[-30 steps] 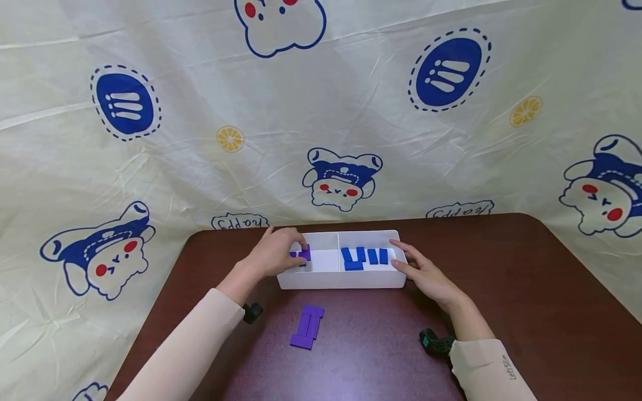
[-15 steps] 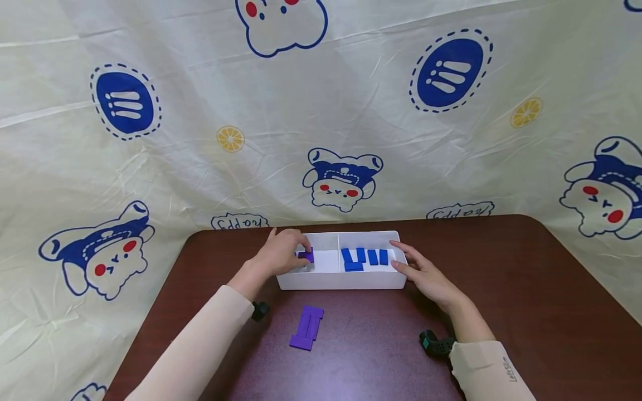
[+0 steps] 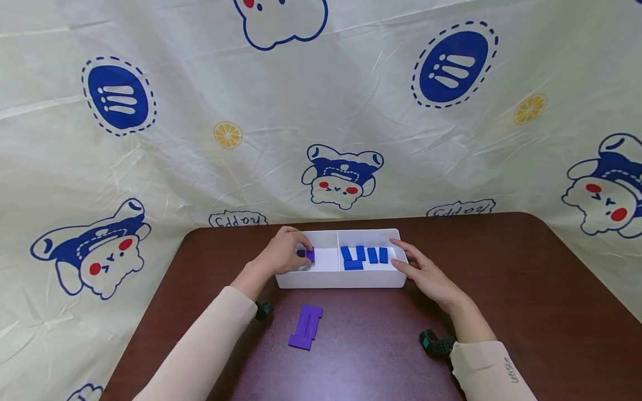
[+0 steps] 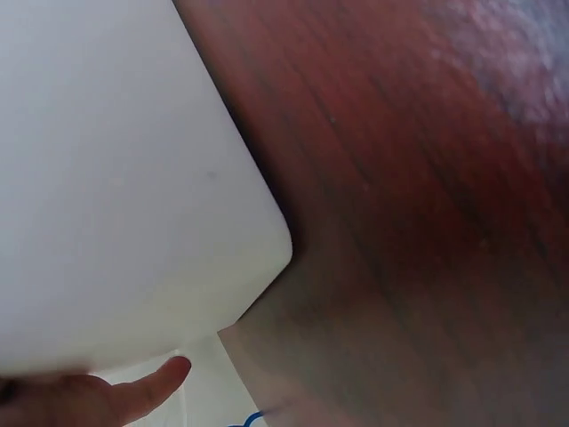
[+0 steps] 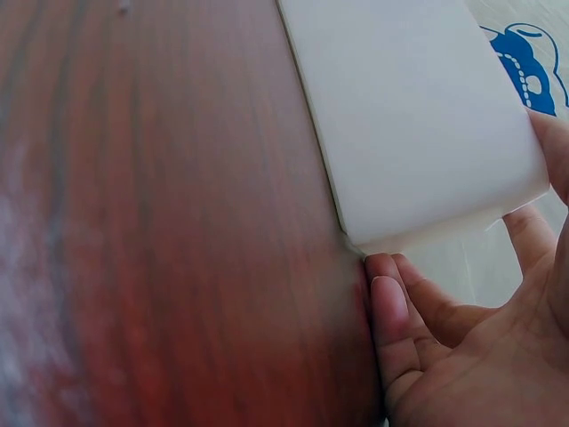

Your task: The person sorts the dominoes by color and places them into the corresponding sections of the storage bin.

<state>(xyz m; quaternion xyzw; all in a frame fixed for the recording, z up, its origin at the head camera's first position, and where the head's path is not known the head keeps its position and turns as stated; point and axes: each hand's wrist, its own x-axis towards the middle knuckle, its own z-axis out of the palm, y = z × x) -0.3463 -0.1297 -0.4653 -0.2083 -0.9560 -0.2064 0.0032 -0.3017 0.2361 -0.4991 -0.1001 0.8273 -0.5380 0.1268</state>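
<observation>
Left hand (image 3: 281, 257) reaches over the left end of a white tray (image 3: 341, 280), fingers curled, pinching a purple block (image 3: 309, 254) just inside the tray's left compartment. Block sits at the fingertips, low in that compartment; cannot tell if it touches the tray floor. In the left wrist view only one fingertip (image 4: 169, 374) shows past the tray's outer wall (image 4: 116, 178), grip itself hidden there.

Right hand (image 3: 426, 274) lies flat against the right end of the tray, fingers straight and loosely spread, touching the wall and rim. Right wrist view shows the thumb (image 5: 388, 320) at the tray's lower corner and the other fingers (image 5: 533, 236) along the end wall, palm open.

Just left of the right hand, in the tray's right compartment, blue blocks (image 3: 363, 256) lie in a row, one lying crosswise at the near side under the others' ends. A divider splits the two compartments.

Near the left forearm, on the brown tabletop (image 3: 501, 289), a small pile of purple blocks (image 3: 306, 327) lies in front of the tray, apart from it. Both arms wear cream sleeves (image 3: 200, 351); black wrist cameras (image 3: 435, 342) show at the cuffs. Cartoon-print cloth (image 3: 321, 111) hangs behind the tabletop.
</observation>
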